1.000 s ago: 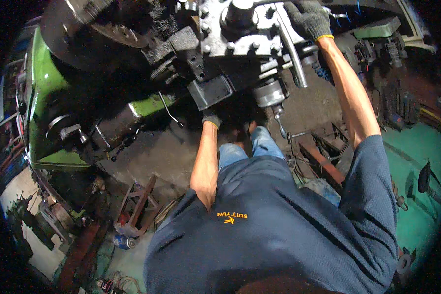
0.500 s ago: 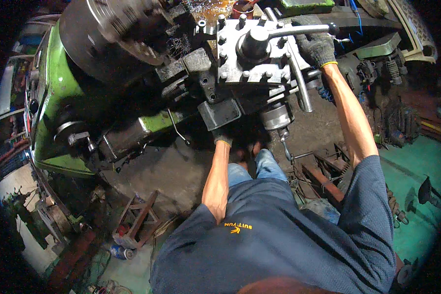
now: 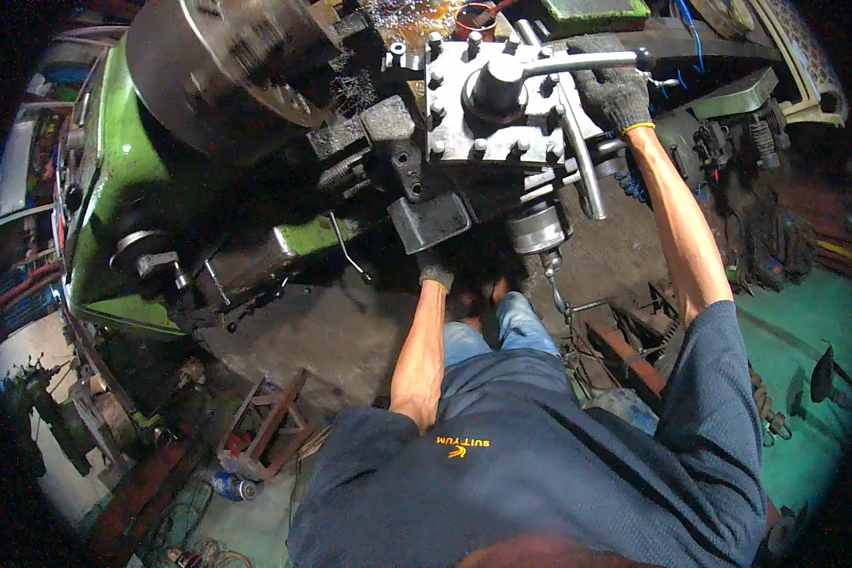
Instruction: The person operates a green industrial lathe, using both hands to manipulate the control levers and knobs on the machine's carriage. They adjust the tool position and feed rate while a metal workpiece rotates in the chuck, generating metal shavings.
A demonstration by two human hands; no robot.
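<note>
Oil-dark workshop floor lies under a green lathe (image 3: pixel 104 218). Right hand (image 3: pixel 617 87), gloved, fingers closed around the tool post (image 3: pixel 497 109) lever; left hand (image 3: pixel 435 273) grips something under the carriage, fingers hidden. Apparently clamping; next needs a steady pull.

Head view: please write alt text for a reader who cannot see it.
A person in a blue shirt stands at a green metal lathe, the gloved right hand on the long lever atop the square tool post. The gloved left hand reaches beneath the carriage, by a dark metal plate.
</note>
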